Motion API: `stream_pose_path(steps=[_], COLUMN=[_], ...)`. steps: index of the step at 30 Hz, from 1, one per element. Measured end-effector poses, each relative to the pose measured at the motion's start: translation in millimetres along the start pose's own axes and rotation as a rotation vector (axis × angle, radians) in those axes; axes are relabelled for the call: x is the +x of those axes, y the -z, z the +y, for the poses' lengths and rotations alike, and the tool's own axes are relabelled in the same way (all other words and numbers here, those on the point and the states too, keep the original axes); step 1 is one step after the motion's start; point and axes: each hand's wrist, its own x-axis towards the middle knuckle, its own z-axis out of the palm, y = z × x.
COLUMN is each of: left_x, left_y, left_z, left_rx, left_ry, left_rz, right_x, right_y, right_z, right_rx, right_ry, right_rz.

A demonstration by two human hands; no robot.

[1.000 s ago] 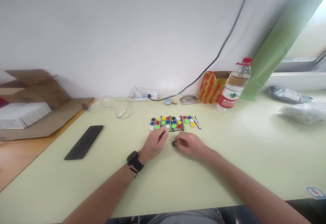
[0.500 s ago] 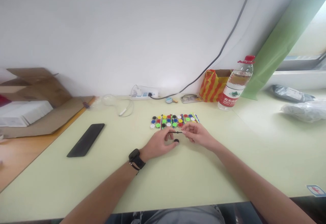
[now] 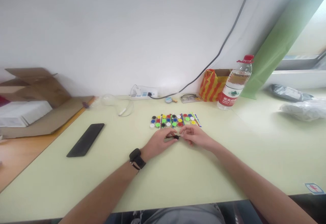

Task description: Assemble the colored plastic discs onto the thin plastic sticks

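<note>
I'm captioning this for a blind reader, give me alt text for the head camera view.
Two bare hands meet over a pale green table: the left hand and right hand hold a thin black stick with a small black disc. Behind lie rows of coloured discs; a phone lies left, a water bottle right.

The black piece (image 3: 176, 137) between the hands is too small for its shape to be told; a thin rod (image 3: 170, 137) seems to run through it, but the join is not resolved. Fingertip contact is hidden by the curled fingers of the left hand (image 3: 159, 143) and right hand (image 3: 193, 136). Single parts in the coloured set (image 3: 174, 121) are too small to be identified. The box (image 3: 30, 91) is cut off by the left edge. The curtain (image 3: 282, 37) is cut off at the top, the sticker (image 3: 315, 188) at the right edge. The bottle (image 3: 234, 85) label cannot be read. Both forearms are cut off at the bottom edge.
</note>
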Motion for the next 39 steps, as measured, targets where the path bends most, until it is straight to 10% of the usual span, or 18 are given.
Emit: stream_pose_path(steps=[20,28,34,39], left_x=[-2,-2,1,0], left_y=[-10.5,-2.0,2.3,6.1], left_z=[6,3,0,-5], left_rx=[0.441,0.253,0.212,0.170], left_ry=[-0.187,-0.130,-0.142,-0.108], left_rz=[0.060,0.322,0.443,0.444], right_x=[11,3,-8,-6], right_y=[1,3,12,24], right_z=[20,13,-4,-4], right_rx=[-0.201,-0.400,-0.044,0.075], right_ry=[0.104,0.181,0.056,0.073], right_rz=[0.135,0.308,0.061,0.234])
